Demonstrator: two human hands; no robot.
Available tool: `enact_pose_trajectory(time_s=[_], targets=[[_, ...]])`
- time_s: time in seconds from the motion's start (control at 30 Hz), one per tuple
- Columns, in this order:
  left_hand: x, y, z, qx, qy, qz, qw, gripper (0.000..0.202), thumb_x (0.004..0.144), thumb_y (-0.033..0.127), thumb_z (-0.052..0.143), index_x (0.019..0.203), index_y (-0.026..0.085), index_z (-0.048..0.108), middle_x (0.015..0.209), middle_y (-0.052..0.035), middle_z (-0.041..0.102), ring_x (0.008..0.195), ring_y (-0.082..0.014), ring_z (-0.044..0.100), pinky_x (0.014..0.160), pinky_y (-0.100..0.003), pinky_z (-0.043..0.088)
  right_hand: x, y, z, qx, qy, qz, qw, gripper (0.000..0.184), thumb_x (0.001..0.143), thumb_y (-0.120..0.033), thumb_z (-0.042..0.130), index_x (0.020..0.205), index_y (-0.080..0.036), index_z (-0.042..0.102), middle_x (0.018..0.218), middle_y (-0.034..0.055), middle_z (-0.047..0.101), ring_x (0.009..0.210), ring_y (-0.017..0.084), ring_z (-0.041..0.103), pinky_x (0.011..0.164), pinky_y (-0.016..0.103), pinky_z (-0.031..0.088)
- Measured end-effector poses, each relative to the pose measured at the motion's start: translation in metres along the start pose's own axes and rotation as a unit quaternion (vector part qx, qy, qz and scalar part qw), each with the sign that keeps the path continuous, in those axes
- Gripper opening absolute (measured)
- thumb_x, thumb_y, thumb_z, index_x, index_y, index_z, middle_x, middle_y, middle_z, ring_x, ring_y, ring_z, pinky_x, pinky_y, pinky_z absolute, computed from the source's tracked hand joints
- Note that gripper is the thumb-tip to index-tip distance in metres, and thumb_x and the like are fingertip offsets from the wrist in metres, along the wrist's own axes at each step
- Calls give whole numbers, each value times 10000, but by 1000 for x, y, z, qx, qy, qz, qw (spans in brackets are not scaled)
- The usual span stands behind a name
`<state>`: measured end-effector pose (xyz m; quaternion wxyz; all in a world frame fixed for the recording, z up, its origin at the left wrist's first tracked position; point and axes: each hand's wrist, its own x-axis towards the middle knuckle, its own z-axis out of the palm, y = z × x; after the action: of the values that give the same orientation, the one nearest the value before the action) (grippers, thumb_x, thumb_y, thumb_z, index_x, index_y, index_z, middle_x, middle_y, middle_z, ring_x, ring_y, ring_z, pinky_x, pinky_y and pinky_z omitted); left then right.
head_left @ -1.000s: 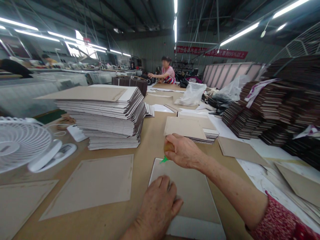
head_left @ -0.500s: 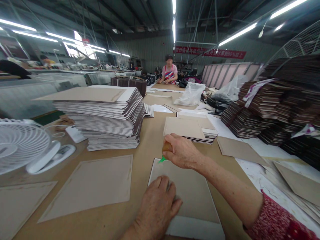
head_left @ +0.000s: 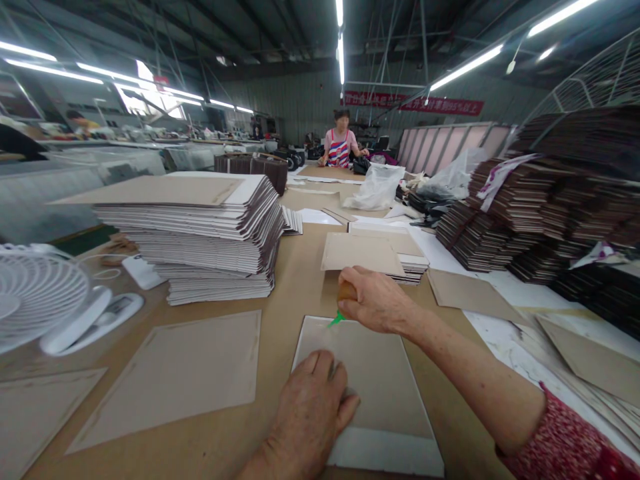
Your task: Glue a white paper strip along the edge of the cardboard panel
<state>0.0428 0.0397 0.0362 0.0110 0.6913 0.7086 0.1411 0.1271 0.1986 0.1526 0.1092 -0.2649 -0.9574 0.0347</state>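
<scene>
A beige sheet with a pale strip along its near edge covers a board (head_left: 385,400) in front of me. My left hand (head_left: 313,407) lies on the sheet's left side, palm down, fingers resting on it and thumb out to the right. My right hand (head_left: 375,300) is closed around an amber glue bottle (head_left: 347,292) with a green nozzle (head_left: 337,319). The nozzle points down at the sheet's far left part, where a faint wet-looking mark shows. Most of the bottle is hidden by my fingers.
On the left are a tall board stack (head_left: 215,247), a white fan (head_left: 40,300) and loose beige sheets (head_left: 175,373). A lower stack (head_left: 365,253) lies ahead. Dark bundled piles (head_left: 550,207) rise on the right. Across the table stands a person (head_left: 340,147).
My right hand has moved the glue bottle slightly right along the sheet's far end. My left hand stays on the sheet. The view has shifted slightly.
</scene>
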Motion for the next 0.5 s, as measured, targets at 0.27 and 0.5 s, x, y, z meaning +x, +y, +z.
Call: enact_pose_trajectory(time_s=[0.27, 0.5], targets=[[-2, 1, -1, -12, 0, -8, 1000, 164, 872, 283, 586, 1001, 199, 644, 1042, -70, 575, 1029, -252, 536, 922, -436, 494, -13, 15, -3, 7, 1, 25, 1000, 256, 797, -273, 655, 1025, -215, 553, 955, 26, 613, 794, 202, 577, 625, 278, 303], [-1, 3, -5, -2, -12, 7, 1000, 201, 887, 290, 565, 1028, 172, 647, 1020, -85, 579, 1031, -265, 534, 925, -447, 491, -31, 31, -9, 14, 0, 56, 998, 259, 787, -284, 672, 1000, -216, 541, 945, 15, 608, 789, 184, 560, 629, 260, 297]])
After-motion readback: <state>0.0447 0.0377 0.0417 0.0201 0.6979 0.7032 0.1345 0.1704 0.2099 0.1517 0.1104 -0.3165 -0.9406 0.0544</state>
